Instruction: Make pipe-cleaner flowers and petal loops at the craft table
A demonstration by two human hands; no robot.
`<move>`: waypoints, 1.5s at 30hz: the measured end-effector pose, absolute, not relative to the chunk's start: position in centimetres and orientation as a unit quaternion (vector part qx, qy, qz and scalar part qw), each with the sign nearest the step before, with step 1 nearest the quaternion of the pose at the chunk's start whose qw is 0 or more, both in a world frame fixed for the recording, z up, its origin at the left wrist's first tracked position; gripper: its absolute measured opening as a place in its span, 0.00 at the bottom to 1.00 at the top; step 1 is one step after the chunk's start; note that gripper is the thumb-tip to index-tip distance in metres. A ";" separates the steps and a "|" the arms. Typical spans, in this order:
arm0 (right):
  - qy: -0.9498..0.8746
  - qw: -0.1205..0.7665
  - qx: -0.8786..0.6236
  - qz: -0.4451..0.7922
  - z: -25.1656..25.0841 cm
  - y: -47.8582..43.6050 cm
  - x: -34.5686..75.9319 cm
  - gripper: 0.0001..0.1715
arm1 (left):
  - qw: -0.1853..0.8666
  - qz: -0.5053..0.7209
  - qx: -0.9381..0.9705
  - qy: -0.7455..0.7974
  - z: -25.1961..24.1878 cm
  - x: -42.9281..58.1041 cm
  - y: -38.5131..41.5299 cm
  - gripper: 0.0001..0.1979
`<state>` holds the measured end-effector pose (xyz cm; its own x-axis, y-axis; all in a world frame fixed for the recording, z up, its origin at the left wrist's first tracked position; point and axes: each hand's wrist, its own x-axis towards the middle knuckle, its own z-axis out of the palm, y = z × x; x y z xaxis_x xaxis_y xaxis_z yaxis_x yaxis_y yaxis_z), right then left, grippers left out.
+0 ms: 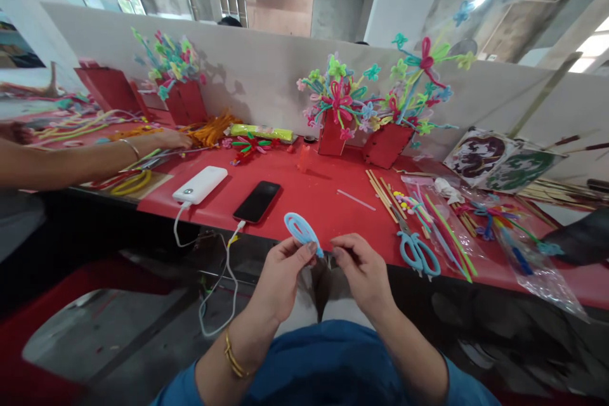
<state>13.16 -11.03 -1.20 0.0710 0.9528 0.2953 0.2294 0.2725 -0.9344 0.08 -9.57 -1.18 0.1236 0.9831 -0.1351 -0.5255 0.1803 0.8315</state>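
A light blue pipe cleaner, bent into nested oval loops like a petal, is pinched between the thumb and fingers of my left hand. Its lower end points toward my right hand, which is closed in a pinch just to the right. What the right fingertips hold, if anything, is too small to make out. Both hands are over my lap at the table's front edge. Light blue scissors lie to the right of my right hand, and a black phone lies beyond my left hand.
A white power bank has a cable hanging off the red table. Red boxes of pipe-cleaner flowers stand at the back. Wooden sticks and plastic bags lie right. Another person's arm reaches in from the left.
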 end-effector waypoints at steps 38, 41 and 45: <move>-0.478 0.504 -0.466 0.549 -0.5 -10.9 13.0 0.10 | 0.662 0.574 0.362 0.320 -0.9 1.1 -9.7 0.03; -0.472 0.491 -0.469 0.563 -0.4 -10.9 13.1 0.10 | 0.663 0.594 0.349 0.292 -0.2 0.5 -9.5 0.05; -0.449 0.481 -0.459 0.597 -0.2 -10.9 13.1 0.09 | 0.673 0.594 0.320 0.304 0.4 0.0 -9.2 0.04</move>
